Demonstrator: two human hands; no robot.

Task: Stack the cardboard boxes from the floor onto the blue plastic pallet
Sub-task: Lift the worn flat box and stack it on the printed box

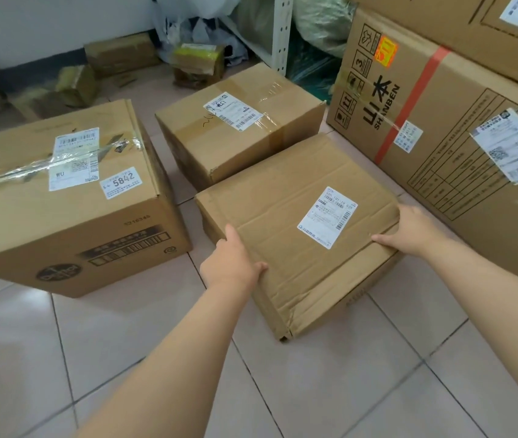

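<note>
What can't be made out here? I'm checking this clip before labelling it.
Head view only:
- Blue pallet: not in frame.
- Left hand fingertips: hidden over the creased box edge.
- Its label text: too small.
- Shanben carton: cut by right edge.
- Rear parcels: blurred.

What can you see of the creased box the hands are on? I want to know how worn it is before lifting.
The creased box is plain brown cardboard, sitting on the tiled floor turned corner-on to the camera. Its top is wrinkled and creased, the near corner is torn, and one white shipping label sits on top. The left hand grips its left edge, the right hand its right edge.
</note>
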